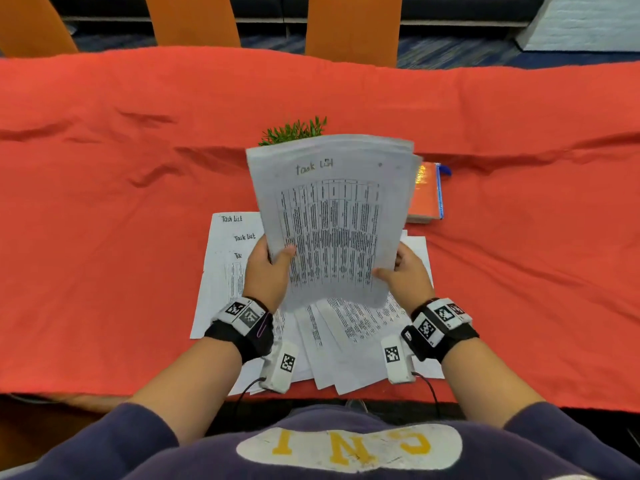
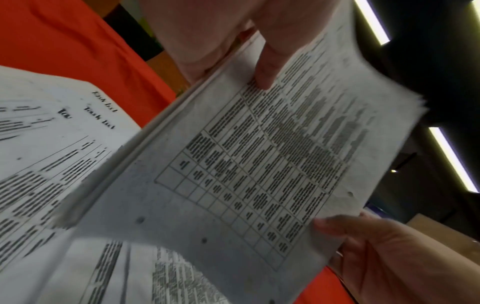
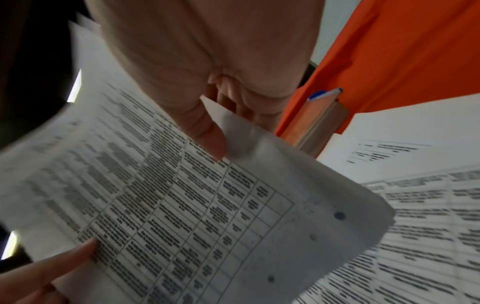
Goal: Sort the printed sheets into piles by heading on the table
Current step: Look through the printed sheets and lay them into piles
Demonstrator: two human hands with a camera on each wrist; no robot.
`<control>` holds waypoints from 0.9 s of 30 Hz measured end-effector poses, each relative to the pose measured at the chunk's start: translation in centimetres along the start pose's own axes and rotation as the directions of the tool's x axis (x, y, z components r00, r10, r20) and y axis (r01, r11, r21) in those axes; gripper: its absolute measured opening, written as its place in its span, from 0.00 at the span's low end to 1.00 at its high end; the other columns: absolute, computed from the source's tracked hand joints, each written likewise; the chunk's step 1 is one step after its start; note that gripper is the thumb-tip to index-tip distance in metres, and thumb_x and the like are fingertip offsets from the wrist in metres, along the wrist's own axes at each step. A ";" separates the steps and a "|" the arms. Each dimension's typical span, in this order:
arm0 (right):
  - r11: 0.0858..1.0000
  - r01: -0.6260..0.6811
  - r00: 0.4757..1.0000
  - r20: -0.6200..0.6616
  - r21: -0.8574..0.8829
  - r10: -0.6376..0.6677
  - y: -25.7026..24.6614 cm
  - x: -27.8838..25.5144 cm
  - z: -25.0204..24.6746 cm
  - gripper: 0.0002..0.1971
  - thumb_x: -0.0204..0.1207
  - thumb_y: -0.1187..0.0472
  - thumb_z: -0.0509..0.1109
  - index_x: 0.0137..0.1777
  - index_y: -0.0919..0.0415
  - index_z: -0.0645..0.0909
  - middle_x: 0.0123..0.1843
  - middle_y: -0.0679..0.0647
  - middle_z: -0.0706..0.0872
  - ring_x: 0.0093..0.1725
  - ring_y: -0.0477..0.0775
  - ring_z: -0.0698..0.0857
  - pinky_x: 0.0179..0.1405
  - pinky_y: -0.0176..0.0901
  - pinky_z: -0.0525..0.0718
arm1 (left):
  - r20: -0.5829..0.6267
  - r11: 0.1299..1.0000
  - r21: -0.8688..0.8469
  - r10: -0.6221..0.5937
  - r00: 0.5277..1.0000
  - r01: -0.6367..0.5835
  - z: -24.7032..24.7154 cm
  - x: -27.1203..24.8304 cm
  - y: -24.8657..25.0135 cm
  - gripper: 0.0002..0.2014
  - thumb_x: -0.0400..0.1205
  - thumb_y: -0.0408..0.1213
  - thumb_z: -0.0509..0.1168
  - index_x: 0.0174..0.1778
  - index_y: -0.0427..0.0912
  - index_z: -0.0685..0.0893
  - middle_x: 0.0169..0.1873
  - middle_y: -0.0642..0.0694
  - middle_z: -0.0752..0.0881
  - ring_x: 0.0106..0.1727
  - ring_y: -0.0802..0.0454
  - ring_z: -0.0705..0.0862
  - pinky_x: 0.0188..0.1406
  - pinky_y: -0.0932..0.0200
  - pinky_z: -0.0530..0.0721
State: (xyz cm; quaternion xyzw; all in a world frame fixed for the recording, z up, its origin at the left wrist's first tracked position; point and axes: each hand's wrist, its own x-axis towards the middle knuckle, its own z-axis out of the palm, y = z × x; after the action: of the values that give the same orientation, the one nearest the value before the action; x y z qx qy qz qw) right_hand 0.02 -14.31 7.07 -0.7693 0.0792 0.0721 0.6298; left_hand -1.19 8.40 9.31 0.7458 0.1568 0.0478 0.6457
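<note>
A thick stack of printed sheets (image 1: 332,216) is held upright above the table, its top page headed "Task list" over a dense table. My left hand (image 1: 268,268) grips its lower left edge, thumb (image 2: 267,70) on the front page. My right hand (image 1: 405,273) pinches the lower right edge, thumb (image 3: 207,133) on the front. On the orange tablecloth (image 1: 121,202) below lie two piles: a left pile (image 1: 225,258) showing "Task list" headings, and a fanned pile (image 1: 349,341) of sheets under and to the right, whose headings are hidden.
A green plant (image 1: 294,131) stands behind the held stack. An orange notebook (image 1: 424,192) with a blue pen (image 1: 445,171) lies to the right on the cloth. Orange chairs (image 1: 353,26) stand along the far side. The table's near edge is close to my body.
</note>
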 end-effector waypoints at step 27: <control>0.981 0.029 0.999 -0.042 0.194 -0.022 -2.3 -1.1 0.8 0.10 0.71 0.67 0.76 0.50 0.55 0.87 0.52 0.54 0.91 0.53 0.56 0.89 0.59 0.60 0.85 | -0.009 0.991 -0.127 0.043 0.999 -0.044 1.0 -1.0 1.5 0.10 0.81 0.31 0.66 0.57 0.45 0.82 0.50 0.51 0.88 0.53 0.57 0.87 0.50 0.56 0.86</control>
State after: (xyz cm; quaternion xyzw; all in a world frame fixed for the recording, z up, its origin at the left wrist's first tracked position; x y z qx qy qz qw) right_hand -0.60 -13.06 9.35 -0.7065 0.0884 0.0407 0.7010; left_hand -1.61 7.03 10.77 0.7063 0.1391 0.0739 0.6902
